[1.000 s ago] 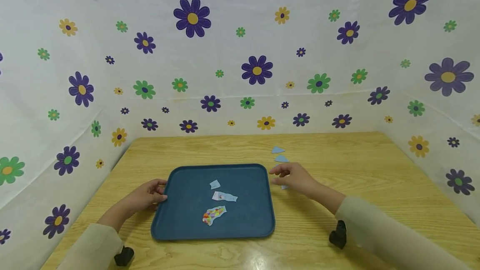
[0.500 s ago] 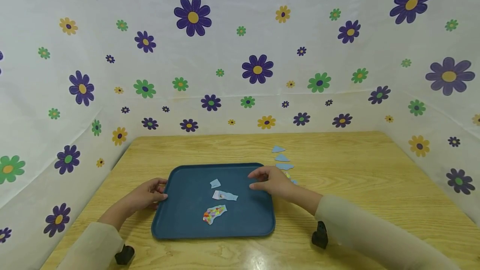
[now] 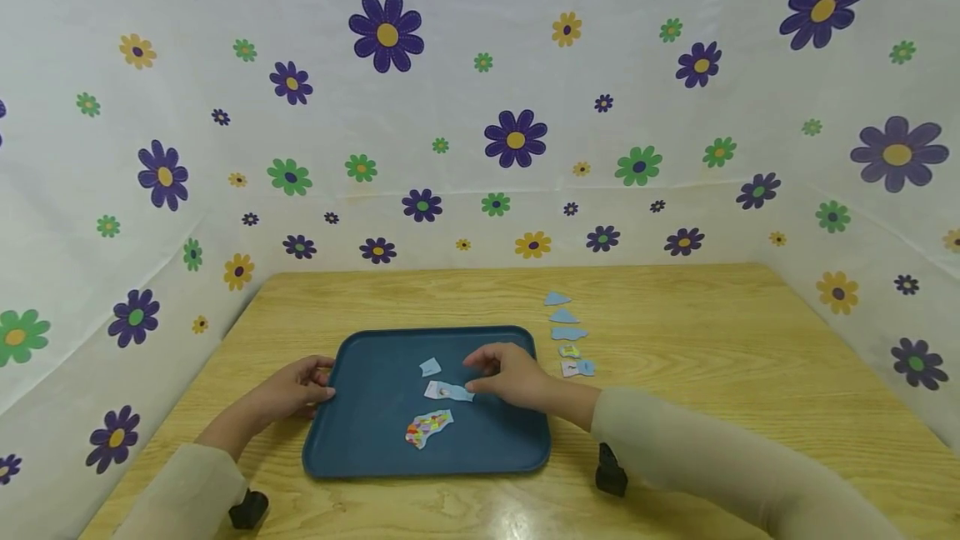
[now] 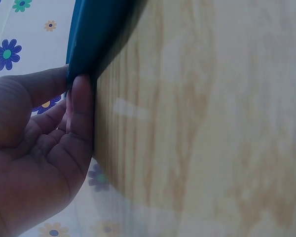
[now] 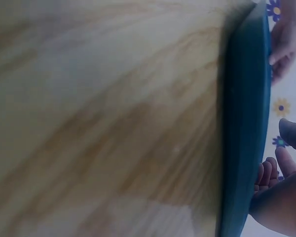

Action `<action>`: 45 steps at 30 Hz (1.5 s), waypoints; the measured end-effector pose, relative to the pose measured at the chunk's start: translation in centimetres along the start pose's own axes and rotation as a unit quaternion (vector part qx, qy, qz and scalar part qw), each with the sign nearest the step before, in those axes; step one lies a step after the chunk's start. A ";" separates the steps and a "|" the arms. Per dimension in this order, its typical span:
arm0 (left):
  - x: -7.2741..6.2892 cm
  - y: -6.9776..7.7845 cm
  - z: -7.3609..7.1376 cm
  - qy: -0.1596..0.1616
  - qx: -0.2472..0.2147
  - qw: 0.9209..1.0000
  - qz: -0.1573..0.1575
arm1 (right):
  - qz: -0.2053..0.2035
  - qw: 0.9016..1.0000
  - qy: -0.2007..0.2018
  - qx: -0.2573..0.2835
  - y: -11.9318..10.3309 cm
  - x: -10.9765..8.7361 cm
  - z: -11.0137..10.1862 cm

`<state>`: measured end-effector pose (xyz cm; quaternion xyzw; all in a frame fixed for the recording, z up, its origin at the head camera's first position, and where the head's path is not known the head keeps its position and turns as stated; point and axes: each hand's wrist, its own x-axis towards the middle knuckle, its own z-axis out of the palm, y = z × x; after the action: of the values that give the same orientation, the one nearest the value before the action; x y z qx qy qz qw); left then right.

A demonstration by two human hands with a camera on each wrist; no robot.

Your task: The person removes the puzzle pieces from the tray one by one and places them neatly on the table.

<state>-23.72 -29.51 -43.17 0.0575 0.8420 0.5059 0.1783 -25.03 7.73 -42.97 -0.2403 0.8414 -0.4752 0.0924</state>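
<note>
A dark blue tray (image 3: 360, 448) lies on the wooden table. At its left rim my left hand (image 3: 292, 390) grips the edge; the left wrist view shows thumb and fingers pinching the rim. On the tray lie a small pale blue flat piece (image 3: 430, 367), a longer pale blue flat piece (image 3: 447, 392) and a multicoloured flat piece (image 3: 429, 428), like jigsaw pieces. Over the tray's right half hovers my right hand (image 3: 513, 375), thumb and forefinger apart. Its thumb tip is by the longer piece's right end; whether they touch I cannot tell. In the right wrist view the tray's side partly hides the hand.
Right of the tray, several flat pieces form a column on the table (image 3: 675, 340): a triangular blue piece (image 3: 557, 298) at the far end and a pale joined-looking piece (image 3: 578, 368) nearest. A flower-printed white curtain (image 3: 450, 90) encloses the back and sides.
My right hand has moved left from beside the tray's right edge to above the longer piece, uncovering the near pieces of the column. The left hand has stayed at the rim.
</note>
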 end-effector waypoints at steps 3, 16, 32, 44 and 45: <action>0.0 0.0 0.0 -0.001 -0.004 1.000 0.001 | 0.002 1.000 -0.004 -0.011 0.0 0.2 0.6; 0.0 -0.2 -0.3 -0.006 0.002 1.000 0.006 | 0.000 0.998 -0.028 -0.053 -1.1 0.6 2.0; 0.0 -0.2 -0.3 -0.010 -0.002 1.000 0.012 | 0.012 0.993 -0.032 -0.116 -1.2 1.3 2.7; 0.2 -0.3 -0.5 -0.017 0.009 1.000 0.015 | 0.016 0.992 -0.022 -0.126 -1.7 1.2 2.8; 0.1 -0.3 -0.5 -0.016 0.008 1.000 0.014 | 0.018 0.992 -0.021 -0.126 -1.7 1.1 2.8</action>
<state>-24.00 -30.02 -43.27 0.0791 0.8422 0.5006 0.1842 -24.42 4.34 -42.98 -0.2450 0.8967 -0.3581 0.0875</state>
